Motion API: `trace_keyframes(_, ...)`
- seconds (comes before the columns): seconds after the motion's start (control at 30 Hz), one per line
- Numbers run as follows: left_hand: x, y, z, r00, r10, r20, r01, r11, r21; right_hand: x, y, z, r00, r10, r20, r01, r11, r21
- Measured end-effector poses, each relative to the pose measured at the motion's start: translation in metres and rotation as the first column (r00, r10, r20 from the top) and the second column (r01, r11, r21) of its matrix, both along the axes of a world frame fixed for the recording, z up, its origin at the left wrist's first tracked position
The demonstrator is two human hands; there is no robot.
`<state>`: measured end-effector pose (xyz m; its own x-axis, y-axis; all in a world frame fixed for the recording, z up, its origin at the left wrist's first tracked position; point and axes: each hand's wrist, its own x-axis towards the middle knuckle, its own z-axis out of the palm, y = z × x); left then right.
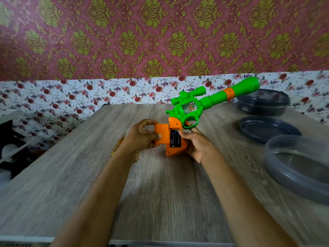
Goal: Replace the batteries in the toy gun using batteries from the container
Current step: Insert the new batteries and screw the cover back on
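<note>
A green toy gun (191,108) with an orange grip is held above the wooden table (160,184), barrel pointing up and to the right. My right hand (197,144) grips the orange handle from the right. The battery compartment in the handle is uncovered and two dark batteries (175,139) lie side by side inside it. My left hand (142,136) holds the orange battery cover (161,134) just left of the compartment, touching its edge. Something yellow (118,145) lies on the table, mostly hidden behind my left wrist.
At the right stand a dark round container (263,105) at the back, a dark lid (267,128) in front of it, and a clear grey round container (299,166) nearest me. Dark objects sit off the table's left edge.
</note>
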<state>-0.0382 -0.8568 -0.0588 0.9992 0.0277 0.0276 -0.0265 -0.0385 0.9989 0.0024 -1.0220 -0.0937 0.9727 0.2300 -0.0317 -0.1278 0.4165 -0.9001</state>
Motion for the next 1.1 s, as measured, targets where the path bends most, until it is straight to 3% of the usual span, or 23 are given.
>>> trace_keyframes(0.5,-0.003,-0.001,-0.002,0.999,-0.018,0.033,0.014,0.994,0.109,-0.002,-0.004,0.002,0.998,0.059,-0.026,-0.057,0.995,0.077)
trace_keyframes(0.73,0.000,-0.004,-0.011,1.000,-0.016,0.008,0.015,0.995,0.097,-0.008,-0.003,0.002,0.994,0.104,0.015,-0.104,0.994,-0.039)
trace_keyframes(0.97,0.001,-0.005,-0.014,0.998,-0.036,0.049,0.031,0.996,0.084,-0.012,-0.002,0.004,0.990,0.133,0.042,-0.131,0.991,-0.041)
trace_keyframes(1.1,-0.001,-0.005,-0.013,0.997,-0.073,-0.022,0.073,0.997,-0.037,-0.016,-0.002,0.006,0.983,0.179,0.044,-0.179,0.984,-0.004)
